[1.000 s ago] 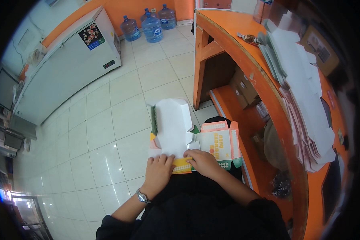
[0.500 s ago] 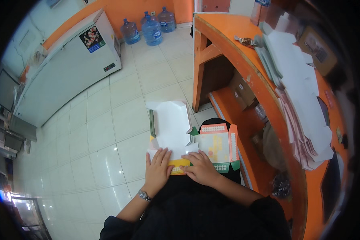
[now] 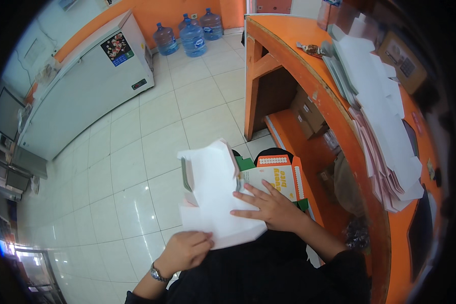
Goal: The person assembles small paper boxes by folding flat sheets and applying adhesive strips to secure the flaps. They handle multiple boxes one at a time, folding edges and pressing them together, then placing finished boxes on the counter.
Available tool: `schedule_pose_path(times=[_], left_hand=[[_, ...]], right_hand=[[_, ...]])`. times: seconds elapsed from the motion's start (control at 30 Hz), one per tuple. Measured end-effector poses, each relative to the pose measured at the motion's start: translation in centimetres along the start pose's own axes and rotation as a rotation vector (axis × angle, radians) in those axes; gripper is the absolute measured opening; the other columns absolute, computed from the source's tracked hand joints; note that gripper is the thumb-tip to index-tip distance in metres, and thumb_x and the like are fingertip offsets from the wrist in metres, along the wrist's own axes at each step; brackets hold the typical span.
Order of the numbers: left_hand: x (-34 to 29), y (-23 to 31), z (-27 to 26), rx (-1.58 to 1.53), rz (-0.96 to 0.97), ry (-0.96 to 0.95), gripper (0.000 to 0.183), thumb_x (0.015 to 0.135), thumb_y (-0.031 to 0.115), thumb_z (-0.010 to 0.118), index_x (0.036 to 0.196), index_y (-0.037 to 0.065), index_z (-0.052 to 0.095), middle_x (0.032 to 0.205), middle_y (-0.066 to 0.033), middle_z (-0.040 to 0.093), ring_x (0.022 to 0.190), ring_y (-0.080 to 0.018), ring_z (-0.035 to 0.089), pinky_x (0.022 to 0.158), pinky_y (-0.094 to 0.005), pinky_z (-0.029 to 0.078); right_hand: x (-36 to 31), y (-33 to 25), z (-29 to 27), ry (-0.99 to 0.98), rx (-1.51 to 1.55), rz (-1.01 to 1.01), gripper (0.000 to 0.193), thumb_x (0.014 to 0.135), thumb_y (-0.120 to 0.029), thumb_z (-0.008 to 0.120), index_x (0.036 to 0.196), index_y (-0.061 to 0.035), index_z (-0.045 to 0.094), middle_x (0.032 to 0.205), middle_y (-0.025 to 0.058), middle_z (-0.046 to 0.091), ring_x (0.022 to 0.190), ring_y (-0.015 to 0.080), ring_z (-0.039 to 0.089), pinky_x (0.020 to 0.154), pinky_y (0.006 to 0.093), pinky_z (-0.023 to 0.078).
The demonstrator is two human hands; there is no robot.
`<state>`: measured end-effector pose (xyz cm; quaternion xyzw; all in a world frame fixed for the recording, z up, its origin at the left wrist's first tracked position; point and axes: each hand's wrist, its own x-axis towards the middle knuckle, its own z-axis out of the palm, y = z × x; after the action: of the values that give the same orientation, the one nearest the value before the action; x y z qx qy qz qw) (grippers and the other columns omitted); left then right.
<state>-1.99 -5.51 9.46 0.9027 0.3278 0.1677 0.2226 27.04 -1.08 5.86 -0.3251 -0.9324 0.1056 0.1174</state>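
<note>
A partly folded cardboard box [image 3: 213, 177], white inside, lies over my lap with its far side walls standing up. My left hand [image 3: 188, 249] pinches the near left edge of its white flap between thumb and fingers. My right hand [image 3: 276, 206] lies with fingers spread on the right part of the same white sheet. Beneath and to the right, a printed flat box blank [image 3: 271, 178] in cream, orange and green rests on my leg, partly hidden by the box and my right hand.
On the right, a curved orange counter [image 3: 309, 63] carries stacks of flat white cardboard blanks [image 3: 375, 106]. Cardboard boxes [image 3: 305, 115] sit on the shelf below. A white chest freezer [image 3: 86, 91] and several large water bottles [image 3: 193, 38] stand on the tiled floor [image 3: 126, 182] beyond.
The near flap, folded up with its yellow side showing, now lies opened out toward me, white side up. My left hand moved down and nearer; my right hand shifted right with fingers spreading.
</note>
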Motion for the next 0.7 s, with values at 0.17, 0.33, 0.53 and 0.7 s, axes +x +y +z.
schedule_pose_path(times=[0.17,0.33,0.53,0.7], left_hand=[[0.0,0.6,-1.4,-0.215,0.063,-0.159,0.02,0.077,0.013,0.064,0.096,0.009,0.066,0.101,-0.0057,0.065,0.088,-0.0261,0.064,0.078,-0.0371,0.052],[1.4,-3.0,-1.3,-0.381,-0.065,0.0,0.029,0.094,0.03,0.05,0.107,0.01,0.066,0.113,-0.0082,0.063,0.102,-0.0277,0.061,0.104,-0.046,0.036],[0.5,-8.3,3.1,-0.386,-0.228,-0.093,0.038,0.098,0.034,0.04,0.111,0.009,0.066,0.109,-0.0091,0.066,0.104,-0.0248,0.061,0.108,-0.0475,0.031],[-1.2,-8.8,6.3,-1.074,-0.63,0.345,0.037,0.09,0.017,0.054,0.12,-0.005,0.055,0.106,-0.0159,0.064,0.1,-0.0212,0.061,0.092,-0.0365,0.044]], right_hand=[[1.3,1.1,1.5,0.074,0.08,-0.238,0.038,0.087,-0.012,0.052,0.12,-0.0264,0.062,0.134,0.0044,0.053,0.128,0.0228,0.046,0.11,0.0464,0.033],[1.3,2.2,3.4,0.109,0.139,-0.267,0.03,0.085,-0.016,0.055,0.112,-0.0209,0.067,0.116,0.008,0.065,0.114,0.0232,0.059,0.108,0.0429,0.037],[0.7,3.6,4.8,0.087,0.568,0.104,0.028,0.078,-0.024,0.067,0.104,-0.0115,0.068,0.097,0.0096,0.069,0.085,0.0269,0.067,0.078,0.0381,0.053],[1.9,3.4,7.2,0.216,0.928,0.581,0.035,0.087,-0.034,0.065,0.094,0.0002,0.067,0.081,0.018,0.068,0.078,0.0295,0.067,0.071,0.0373,0.051]])
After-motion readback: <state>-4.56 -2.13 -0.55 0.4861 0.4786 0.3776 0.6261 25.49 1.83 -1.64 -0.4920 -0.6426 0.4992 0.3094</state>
